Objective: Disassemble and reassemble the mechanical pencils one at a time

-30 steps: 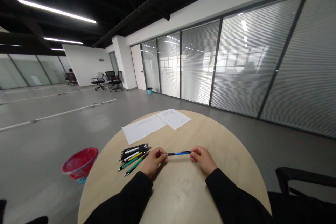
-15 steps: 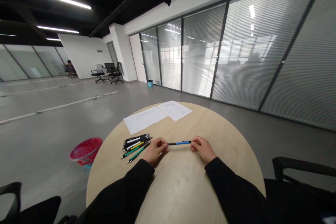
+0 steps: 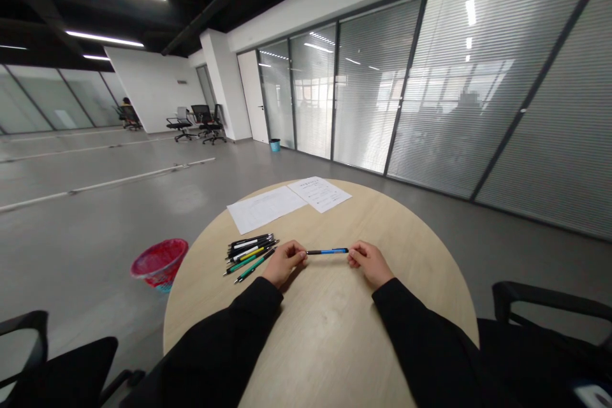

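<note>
A blue pen [image 3: 327, 251] with a dark grip spans the gap between my two hands, lying nearly level over the table. My left hand [image 3: 287, 261] pinches its dark end between thumb and fingers. At the clip end, my right hand [image 3: 369, 262] is closed with its fingertips on the pen. Just left of my left hand lies a loose pile of pens [image 3: 249, 256], several of them black, white, yellow and green. The round wooden table [image 3: 329, 331] is under both hands.
Two printed paper sheets [image 3: 268, 207] overlap slightly at the table's far side. A red-lined basket [image 3: 160, 261] stands on the floor to the left. Black chairs flank the table, one armrest [image 3: 549, 299] at right. Glass partitions with blinds run behind.
The camera view has tilted slightly, so the table and papers sit a little higher in the picture. Both hands keep hold of the blue pen in about the same place.
</note>
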Action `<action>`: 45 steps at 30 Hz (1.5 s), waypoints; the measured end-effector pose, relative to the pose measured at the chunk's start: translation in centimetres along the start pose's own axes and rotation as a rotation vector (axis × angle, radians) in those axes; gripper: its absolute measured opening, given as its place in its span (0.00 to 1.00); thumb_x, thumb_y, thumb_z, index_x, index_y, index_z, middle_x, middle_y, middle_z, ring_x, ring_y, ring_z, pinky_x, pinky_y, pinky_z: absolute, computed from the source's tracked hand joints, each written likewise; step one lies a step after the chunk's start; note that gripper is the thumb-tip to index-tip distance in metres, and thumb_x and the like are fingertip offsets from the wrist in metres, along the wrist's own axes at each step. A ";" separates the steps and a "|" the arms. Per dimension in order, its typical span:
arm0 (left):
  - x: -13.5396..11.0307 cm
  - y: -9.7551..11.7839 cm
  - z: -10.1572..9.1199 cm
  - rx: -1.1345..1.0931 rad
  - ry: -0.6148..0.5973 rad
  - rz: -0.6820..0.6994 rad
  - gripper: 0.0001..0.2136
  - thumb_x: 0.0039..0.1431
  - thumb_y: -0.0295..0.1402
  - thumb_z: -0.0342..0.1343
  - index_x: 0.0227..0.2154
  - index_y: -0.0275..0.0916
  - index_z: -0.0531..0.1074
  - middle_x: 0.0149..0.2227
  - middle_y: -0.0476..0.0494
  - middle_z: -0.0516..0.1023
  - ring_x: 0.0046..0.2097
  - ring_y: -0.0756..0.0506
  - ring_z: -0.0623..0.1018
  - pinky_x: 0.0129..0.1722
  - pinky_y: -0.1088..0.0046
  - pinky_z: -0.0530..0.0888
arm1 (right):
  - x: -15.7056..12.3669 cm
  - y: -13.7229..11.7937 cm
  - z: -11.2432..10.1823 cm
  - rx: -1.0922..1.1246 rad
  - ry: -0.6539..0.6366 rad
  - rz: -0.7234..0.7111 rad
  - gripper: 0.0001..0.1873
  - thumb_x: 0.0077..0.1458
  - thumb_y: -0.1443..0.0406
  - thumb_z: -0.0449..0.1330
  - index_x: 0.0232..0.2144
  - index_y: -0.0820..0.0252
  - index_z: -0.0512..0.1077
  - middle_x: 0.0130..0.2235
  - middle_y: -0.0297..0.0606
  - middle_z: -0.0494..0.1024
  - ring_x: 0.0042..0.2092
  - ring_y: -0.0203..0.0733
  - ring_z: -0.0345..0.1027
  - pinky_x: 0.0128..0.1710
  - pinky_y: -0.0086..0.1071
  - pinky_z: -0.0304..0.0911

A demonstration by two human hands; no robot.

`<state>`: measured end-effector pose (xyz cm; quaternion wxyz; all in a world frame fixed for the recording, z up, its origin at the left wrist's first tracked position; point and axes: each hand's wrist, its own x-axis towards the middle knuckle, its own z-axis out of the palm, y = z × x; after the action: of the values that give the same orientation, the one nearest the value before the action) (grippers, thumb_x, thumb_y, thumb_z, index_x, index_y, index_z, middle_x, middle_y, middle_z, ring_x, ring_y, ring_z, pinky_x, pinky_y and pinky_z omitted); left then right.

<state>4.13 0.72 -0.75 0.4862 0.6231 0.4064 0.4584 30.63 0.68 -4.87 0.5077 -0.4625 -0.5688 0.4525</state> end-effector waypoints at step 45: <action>-0.1 -1.0 0.6 -0.065 0.023 -0.018 0.13 0.49 0.40 0.65 0.26 0.35 0.70 0.23 0.48 0.75 0.25 0.50 0.72 0.29 0.73 0.68 | -0.4 0.6 -0.8 -0.081 -0.012 0.001 0.23 0.49 0.46 0.63 0.27 0.63 0.74 0.26 0.40 0.77 0.26 0.39 0.68 0.28 0.32 0.62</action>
<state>4.63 0.66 -1.82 0.5055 0.5980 0.4024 0.4743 31.48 0.46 -5.46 0.4850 -0.4803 -0.5893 0.4322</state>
